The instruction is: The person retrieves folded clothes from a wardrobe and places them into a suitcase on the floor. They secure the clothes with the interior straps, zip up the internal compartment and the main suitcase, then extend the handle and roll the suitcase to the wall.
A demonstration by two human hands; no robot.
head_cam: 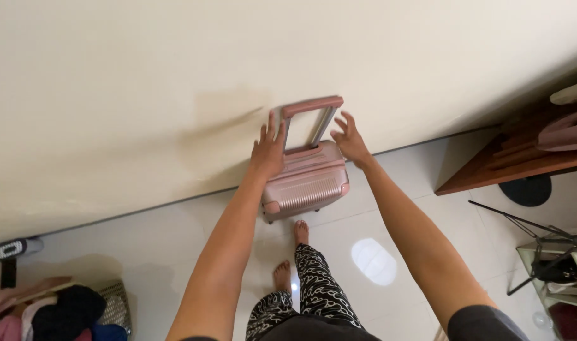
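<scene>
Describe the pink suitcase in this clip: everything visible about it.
The pink suitcase is a small hard-shell case with a ribbed front that looks like plastic, standing upright on the pale tiled floor against the cream wall. Its telescopic handle is extended, with a pink grip on grey rods. The left hand rests on its top corner; the right hand is spread at the other corner.

Brightness: even, warm indoor light, fairly bright.
Glare: round white reflection on the glossy pale tiled floor (pixel 374 260).
Shadows: soft and faint along the cream painted wall (pixel 143 95).
Blur: slight motion softness at both raised hands.
Distortion: wide-angle tilt, edges bending.
</scene>
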